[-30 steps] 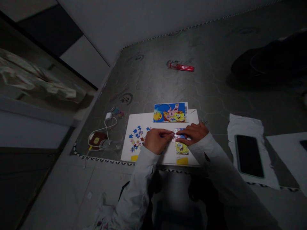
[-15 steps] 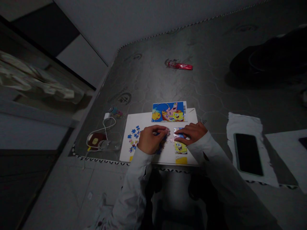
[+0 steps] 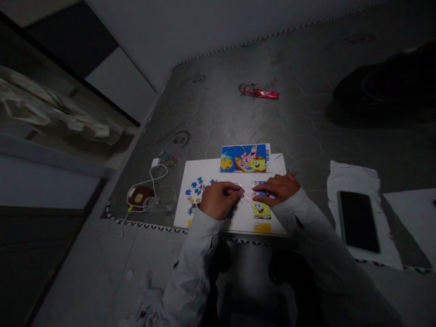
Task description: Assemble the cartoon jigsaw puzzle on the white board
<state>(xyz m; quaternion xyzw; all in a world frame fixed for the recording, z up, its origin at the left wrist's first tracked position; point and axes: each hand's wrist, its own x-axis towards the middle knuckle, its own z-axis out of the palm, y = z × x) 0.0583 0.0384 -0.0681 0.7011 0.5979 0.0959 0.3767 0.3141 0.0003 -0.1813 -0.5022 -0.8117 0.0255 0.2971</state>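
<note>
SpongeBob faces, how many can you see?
2: one on the picture card at the white board's far edge, one on the joined puzzle section by the right hand. More could hide among the loose pieces.

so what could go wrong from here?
The right hand is on the joined pieces; a sideways nudge could split them.
Loose pieces lie just left of the left hand, which might scatter some.
The yellow strip sits by the near edge of the board; a sleeve could knock it off.
</note>
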